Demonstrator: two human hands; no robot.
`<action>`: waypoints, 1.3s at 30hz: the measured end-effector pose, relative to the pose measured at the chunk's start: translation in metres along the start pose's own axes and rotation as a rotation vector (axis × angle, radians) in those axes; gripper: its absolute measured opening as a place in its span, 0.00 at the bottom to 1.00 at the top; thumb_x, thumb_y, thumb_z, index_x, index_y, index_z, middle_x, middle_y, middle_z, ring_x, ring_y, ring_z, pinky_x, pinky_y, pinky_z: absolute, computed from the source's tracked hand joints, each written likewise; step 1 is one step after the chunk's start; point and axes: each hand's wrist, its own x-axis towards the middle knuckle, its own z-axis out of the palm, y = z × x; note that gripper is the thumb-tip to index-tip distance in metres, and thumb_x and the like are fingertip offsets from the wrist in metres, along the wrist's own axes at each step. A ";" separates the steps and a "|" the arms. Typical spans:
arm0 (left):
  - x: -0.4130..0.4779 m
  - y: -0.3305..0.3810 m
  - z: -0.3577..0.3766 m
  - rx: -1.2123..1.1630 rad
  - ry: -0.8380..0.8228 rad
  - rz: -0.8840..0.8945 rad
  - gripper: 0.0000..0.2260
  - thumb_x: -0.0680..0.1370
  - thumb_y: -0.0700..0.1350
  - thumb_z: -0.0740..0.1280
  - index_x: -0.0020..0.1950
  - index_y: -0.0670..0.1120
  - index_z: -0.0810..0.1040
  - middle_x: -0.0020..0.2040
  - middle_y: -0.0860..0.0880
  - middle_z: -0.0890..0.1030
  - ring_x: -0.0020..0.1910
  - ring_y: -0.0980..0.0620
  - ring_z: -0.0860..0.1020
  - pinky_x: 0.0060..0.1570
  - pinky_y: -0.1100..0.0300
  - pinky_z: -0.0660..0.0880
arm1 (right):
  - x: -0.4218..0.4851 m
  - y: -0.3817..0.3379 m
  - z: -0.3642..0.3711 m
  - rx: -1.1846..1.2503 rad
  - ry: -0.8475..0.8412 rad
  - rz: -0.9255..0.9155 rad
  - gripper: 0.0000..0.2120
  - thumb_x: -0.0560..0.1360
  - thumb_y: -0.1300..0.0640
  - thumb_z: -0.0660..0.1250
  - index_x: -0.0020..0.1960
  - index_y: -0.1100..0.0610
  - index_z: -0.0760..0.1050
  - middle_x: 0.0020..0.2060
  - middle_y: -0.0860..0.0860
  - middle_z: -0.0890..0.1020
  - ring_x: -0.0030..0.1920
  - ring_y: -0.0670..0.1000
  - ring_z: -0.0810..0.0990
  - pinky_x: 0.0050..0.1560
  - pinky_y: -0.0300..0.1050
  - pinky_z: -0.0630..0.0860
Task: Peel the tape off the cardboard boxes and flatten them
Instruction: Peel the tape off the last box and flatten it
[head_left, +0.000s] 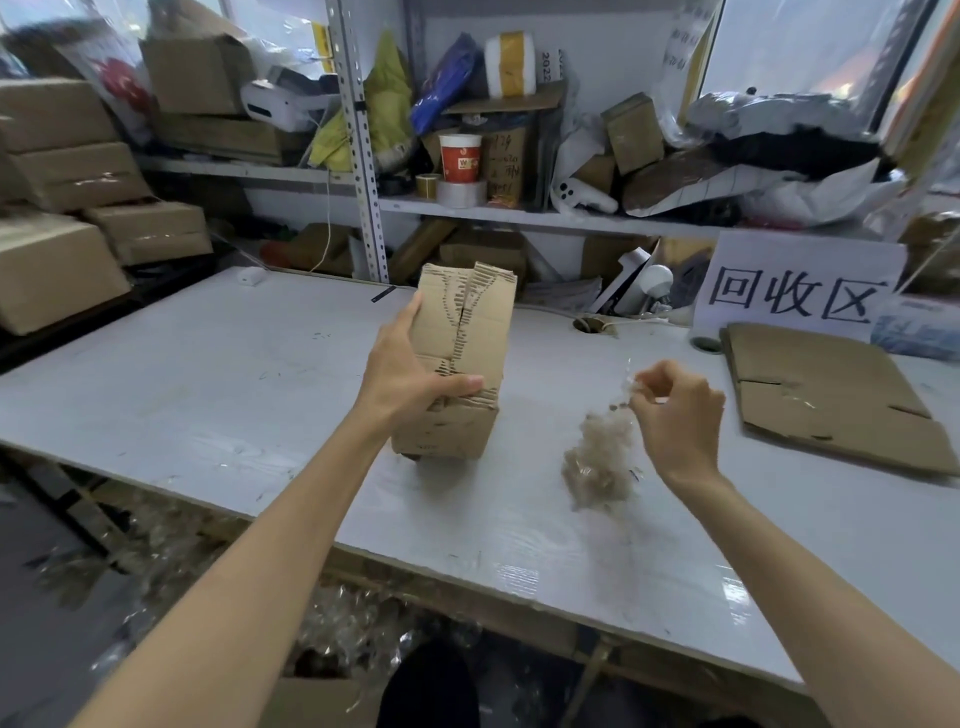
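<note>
A small brown cardboard box (470, 332) stands tilted on the white table (218, 374), its top seam torn and stripped bare. My left hand (410, 369) grips its left side, thumb across the front face. To the right, my right hand (675, 410) pinches a crumpled strip of clear tape (597, 462) with cardboard fibres stuck to it; the strip hangs down from my fingers above the table, apart from the box.
A flattened cardboard box (826, 395) lies at the table's right, below a white paper sign (795, 291). Stacked boxes (67, 218) stand at left. Cluttered shelves (519, 213) run behind. Discarded tape scraps (353, 623) litter the floor under the front edge.
</note>
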 end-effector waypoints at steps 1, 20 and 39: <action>0.000 0.000 0.002 0.000 -0.002 0.010 0.56 0.59 0.57 0.82 0.79 0.52 0.55 0.71 0.49 0.67 0.62 0.56 0.64 0.62 0.55 0.68 | -0.002 0.003 0.002 -0.095 0.017 -0.102 0.04 0.69 0.70 0.69 0.40 0.62 0.79 0.35 0.56 0.82 0.35 0.56 0.79 0.37 0.44 0.74; -0.020 0.019 0.015 -0.133 -0.069 -0.078 0.51 0.61 0.54 0.82 0.76 0.49 0.57 0.66 0.50 0.65 0.64 0.53 0.68 0.67 0.50 0.70 | -0.005 -0.060 0.008 0.136 -0.389 0.060 0.22 0.73 0.41 0.65 0.57 0.57 0.77 0.47 0.51 0.83 0.44 0.52 0.82 0.49 0.53 0.79; -0.048 0.044 -0.030 -0.094 0.092 -0.102 0.17 0.83 0.51 0.56 0.69 0.50 0.74 0.52 0.51 0.78 0.49 0.55 0.75 0.46 0.63 0.75 | -0.005 -0.088 0.001 0.628 -0.640 0.378 0.23 0.69 0.64 0.74 0.60 0.62 0.68 0.53 0.59 0.77 0.51 0.55 0.79 0.45 0.46 0.80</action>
